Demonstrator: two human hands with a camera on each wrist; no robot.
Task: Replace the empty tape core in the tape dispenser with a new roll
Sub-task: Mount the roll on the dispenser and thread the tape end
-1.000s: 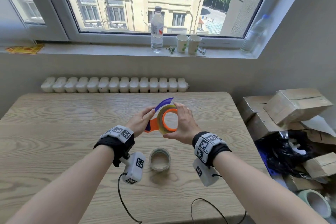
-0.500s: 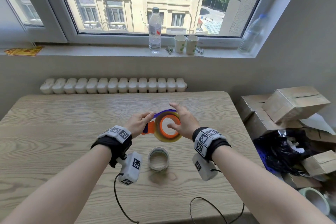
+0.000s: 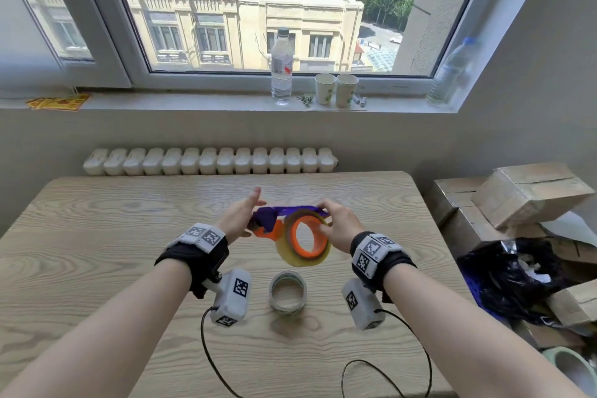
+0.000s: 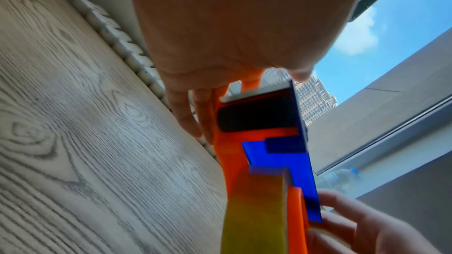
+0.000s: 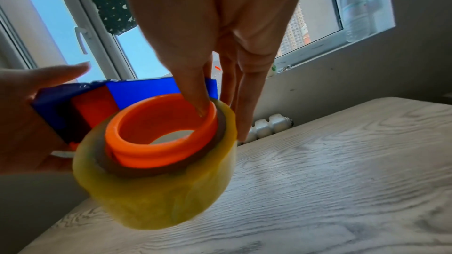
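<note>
Left hand (image 3: 237, 220): holds the blue handle end of the dispenser (image 3: 274, 220) above the worktop (image 3: 97, 236); fingers (image 4: 186, 111) lie along its orange side, one fingertip lifted free above the blue part.
Right hand (image 3: 339, 226): grips the roll end of the dispenser; the thumb sits inside the orange hub, the other fingers (image 5: 247, 103) reach down the far side, fairly straight.
New roll (image 3: 303, 245): yellowish tape, seated on the orange hub, directly under the right fingers and just right of the left fingers; held in the air, not touching the worktop.
Empty core (image 3: 287, 291): a bare ring standing on the worktop, below and nearer the person than both sets of fingers, between the two wrists, well apart from the dispenser.
Blue guard: runs along the top of the dispenser from the left fingers to the right fingers.
Wrist gear: black bands with patterned tags, white camera blocks hanging below, cables trailing over the worktop's near edge.
Beyond the fingers: white radiator (image 3: 210, 161) at the far edge of the worktop, then a windowsill with a water bottle (image 3: 281, 68) and two paper cups (image 3: 336, 89).
Right of the right fingers: cardboard boxes (image 3: 523, 194) and a black bag (image 3: 510, 278) beside the worktop.
In the way: the right hand hides the roll's far side.
</note>
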